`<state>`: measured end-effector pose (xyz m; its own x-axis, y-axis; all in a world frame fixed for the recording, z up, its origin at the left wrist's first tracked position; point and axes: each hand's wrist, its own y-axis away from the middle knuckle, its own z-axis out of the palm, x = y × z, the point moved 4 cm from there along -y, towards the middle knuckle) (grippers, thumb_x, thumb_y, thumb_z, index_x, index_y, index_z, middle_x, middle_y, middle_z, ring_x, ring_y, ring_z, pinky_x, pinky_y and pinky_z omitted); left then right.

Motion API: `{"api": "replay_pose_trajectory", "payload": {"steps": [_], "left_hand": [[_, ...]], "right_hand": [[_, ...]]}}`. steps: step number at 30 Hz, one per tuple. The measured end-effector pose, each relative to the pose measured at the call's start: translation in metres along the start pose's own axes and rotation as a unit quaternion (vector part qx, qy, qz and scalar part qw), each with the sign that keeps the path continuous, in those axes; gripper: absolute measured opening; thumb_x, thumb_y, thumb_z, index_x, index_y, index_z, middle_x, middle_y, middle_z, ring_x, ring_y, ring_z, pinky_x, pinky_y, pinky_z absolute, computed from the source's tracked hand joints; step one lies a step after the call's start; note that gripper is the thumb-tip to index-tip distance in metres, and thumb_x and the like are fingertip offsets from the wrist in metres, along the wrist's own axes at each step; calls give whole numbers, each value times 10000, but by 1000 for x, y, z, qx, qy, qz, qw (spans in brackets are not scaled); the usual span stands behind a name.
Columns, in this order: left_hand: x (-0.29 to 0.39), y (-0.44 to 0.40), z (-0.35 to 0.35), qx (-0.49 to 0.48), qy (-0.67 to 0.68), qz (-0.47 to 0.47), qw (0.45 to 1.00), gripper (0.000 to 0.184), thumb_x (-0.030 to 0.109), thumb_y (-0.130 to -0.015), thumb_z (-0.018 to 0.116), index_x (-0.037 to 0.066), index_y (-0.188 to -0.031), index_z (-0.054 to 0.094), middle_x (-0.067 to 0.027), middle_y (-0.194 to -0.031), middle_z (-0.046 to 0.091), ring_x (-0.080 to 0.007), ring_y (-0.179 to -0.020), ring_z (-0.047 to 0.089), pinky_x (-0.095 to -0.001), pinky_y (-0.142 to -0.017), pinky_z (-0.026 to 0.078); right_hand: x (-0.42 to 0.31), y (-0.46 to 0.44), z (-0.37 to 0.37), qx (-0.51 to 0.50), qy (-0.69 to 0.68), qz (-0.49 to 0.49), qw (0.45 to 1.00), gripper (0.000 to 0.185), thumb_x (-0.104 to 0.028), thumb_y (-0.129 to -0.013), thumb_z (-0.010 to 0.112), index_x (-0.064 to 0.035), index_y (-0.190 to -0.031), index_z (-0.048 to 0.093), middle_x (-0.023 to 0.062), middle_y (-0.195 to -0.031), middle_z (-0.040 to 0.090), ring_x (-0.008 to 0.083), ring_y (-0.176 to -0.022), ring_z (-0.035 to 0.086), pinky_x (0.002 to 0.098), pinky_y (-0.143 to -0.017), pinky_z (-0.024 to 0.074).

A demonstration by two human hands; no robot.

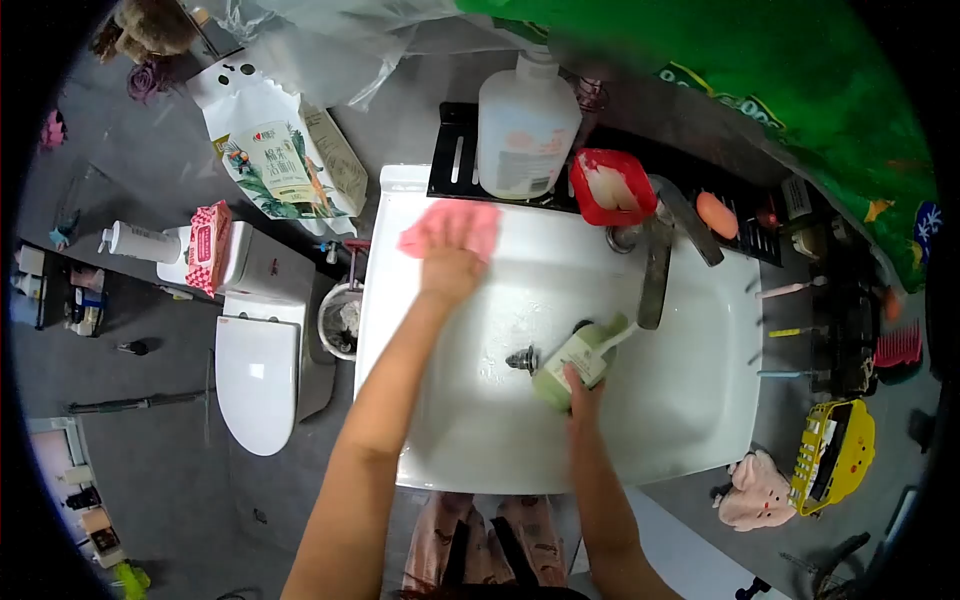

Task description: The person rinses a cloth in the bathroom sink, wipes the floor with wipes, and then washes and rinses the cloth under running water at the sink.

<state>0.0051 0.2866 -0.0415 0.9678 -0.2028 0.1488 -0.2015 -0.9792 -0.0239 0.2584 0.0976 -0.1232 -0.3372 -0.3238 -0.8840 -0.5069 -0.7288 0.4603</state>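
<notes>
My left hand presses a pink cloth onto the back left corner of the white sink. Its fingers lie over the cloth and hold it against the rim. Below the faucet, my right hand grips a light green pump bottle with a white label. The bottle is tilted over the basin, its top toward the faucet. A metal drain stopper sits to the left of the bottle, raised in the wet basin.
Behind the sink, a black rack carries a large white bottle, a red container and an orange soap bar. To the left are a toilet and a trash bin. A green plastic bag hangs upper right.
</notes>
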Motion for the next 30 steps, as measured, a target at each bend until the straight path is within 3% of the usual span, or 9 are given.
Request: {"api": "replay_pose_trajectory", "payload": {"steps": [3,7,9,13,19,22,24,26,30], "left_hand": [[-43,28,-20,11,29,-52,998,419,320,-858,376,18,-1008,625,-164,-1403,219,-364,-1289,171,-485,-1048,92],[-27,93,-21,125,45,-5,991,449,325,-831,410,-48,-979,611,-209,-1383,232,-377,-1258,232,-495,-1024,161],[-35,90,-21,102,17,5,995,449,328,-823,412,-43,-972,616,-225,-1374,241,-379,-1253,243,-494,-1018,173],[-72,31,-14,132,10,-19,991,448,333,-814,402,-27,-951,630,-244,-1349,277,-381,-1242,260,-492,-1009,191],[-83,1,-20,160,-2,-102,982,466,331,-827,380,-53,-916,631,-230,-1308,357,-377,-1235,273,-467,-1011,193],[-72,58,-24,224,-2,-43,974,440,298,-810,413,-75,-911,624,-236,-1349,287,-357,-1254,254,-490,-1011,192],[-58,110,-37,102,35,-43,993,432,284,-779,444,-87,-927,609,-240,-1359,265,-369,-1259,249,-498,-1013,189],[-48,159,-35,162,96,2,982,387,247,-764,471,-97,-890,596,-261,-1349,269,-393,-1240,277,-512,-994,225],[-38,206,-46,76,131,14,988,348,256,-730,511,-67,-803,619,-244,-1343,287,-426,-1216,294,-506,-983,252]], "right_hand": [[-5,5,6,-46,20,58,997,563,-30,-685,690,-33,-1170,404,71,-1017,544,181,-893,548,311,-724,481],[0,28,22,-157,107,-16,982,575,-61,-665,716,-21,-1149,409,83,-1015,554,180,-891,554,323,-730,485],[-7,52,44,-212,76,-60,973,616,-125,-652,741,-2,-1147,395,106,-1009,566,198,-871,573,324,-712,498],[-40,73,84,-192,329,-225,897,688,-190,-571,787,-7,-1128,427,157,-1079,524,284,-975,523,378,-805,446],[-57,80,127,-184,270,-353,877,637,-274,-583,784,-10,-1069,469,166,-1049,510,341,-957,486,432,-810,400],[-68,81,151,-159,303,-386,857,634,-281,-581,787,-6,-1059,474,163,-1020,523,342,-940,490,436,-792,405],[-80,85,169,-155,315,-373,859,641,-300,-579,788,-1,-1053,477,163,-987,540,348,-921,497,432,-783,411],[-75,80,196,-166,273,-385,866,649,-314,-591,778,-2,-1068,469,170,-998,541,355,-923,501,430,-784,413],[-80,83,268,-202,297,-382,852,693,-346,-627,742,2,-1133,422,189,-1031,541,370,-955,504,430,-788,416]]}}
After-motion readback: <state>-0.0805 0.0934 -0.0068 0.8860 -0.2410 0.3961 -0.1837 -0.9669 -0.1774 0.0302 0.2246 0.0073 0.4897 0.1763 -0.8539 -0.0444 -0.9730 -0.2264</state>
